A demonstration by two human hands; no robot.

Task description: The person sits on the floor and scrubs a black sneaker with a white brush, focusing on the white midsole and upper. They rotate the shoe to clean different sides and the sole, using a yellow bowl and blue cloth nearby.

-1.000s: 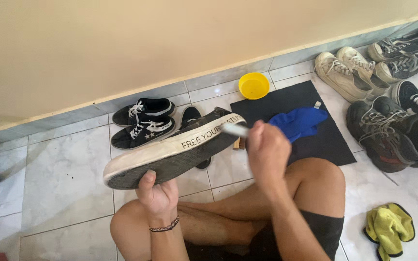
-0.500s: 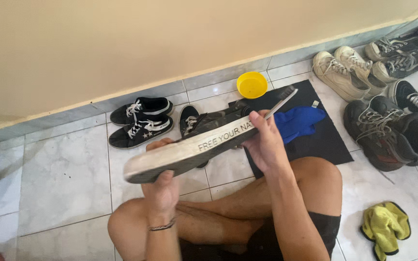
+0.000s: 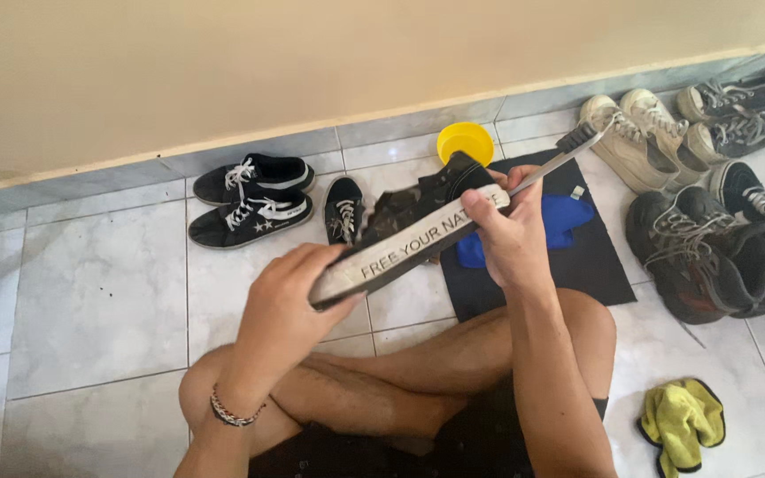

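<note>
Above the crossed legs, the left hand (image 3: 289,305) clamped the shoe (image 3: 413,232) at its near end, sole edge up, now raised and turned from its flatter lie a second before. The right hand (image 3: 508,232) gripped the far end and a toothbrush (image 3: 568,149), lifted off the sole, so scrubbing seemed paused beside the mat (image 3: 591,257).

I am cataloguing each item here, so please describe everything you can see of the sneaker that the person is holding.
The sneaker is a dark low-top, seemingly canvas, with a pale rubber sidewall bearing printed letters. It is tipped on its side, sole edge toward the camera, and held in the air above the crossed legs. The left hand grips the near end; the right hand steadies the far end while also holding a brush. Its laces are not visible.
</note>
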